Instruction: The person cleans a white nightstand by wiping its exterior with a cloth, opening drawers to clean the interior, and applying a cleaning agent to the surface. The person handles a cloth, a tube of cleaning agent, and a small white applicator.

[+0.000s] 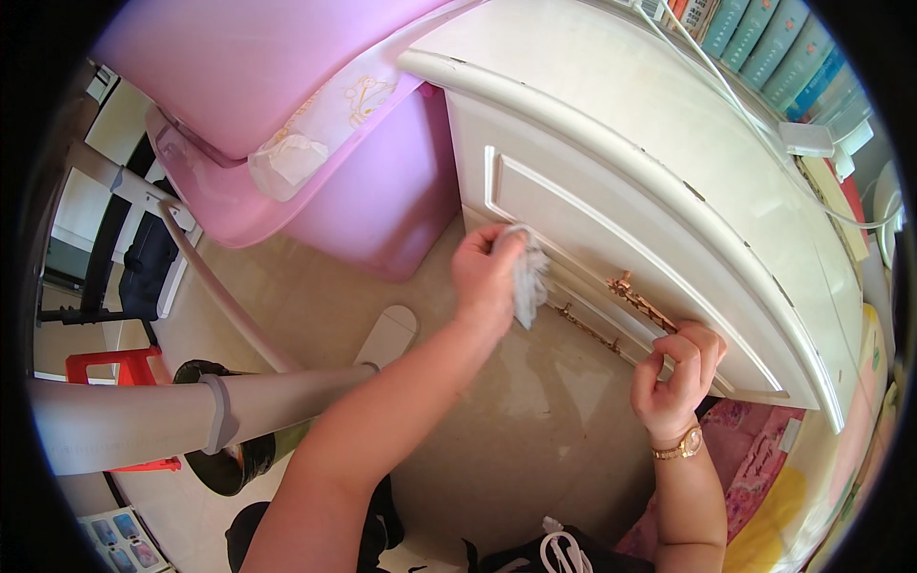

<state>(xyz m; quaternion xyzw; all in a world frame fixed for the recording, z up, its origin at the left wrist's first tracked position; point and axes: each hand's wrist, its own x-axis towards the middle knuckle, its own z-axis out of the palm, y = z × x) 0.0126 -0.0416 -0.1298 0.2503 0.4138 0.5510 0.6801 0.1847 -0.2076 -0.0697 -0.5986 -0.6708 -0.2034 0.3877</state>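
In my left hand is a crumpled pale cloth, held against or close beside the front of a white drawer cabinet, near the lower edge of its top drawer. My right hand, with a gold watch at the wrist, has its fingers curled around the right end of the upper ornate copper-coloured handle. A second handle of the same kind shows lower on the cabinet. The top drawer looks slightly forward of the front below it.
Pink plastic storage bins stand against the cabinet's left side. A pale tubular frame crosses the lower left beside a bin with a black liner and a red stool. Books and white cables lie on the cabinet top.
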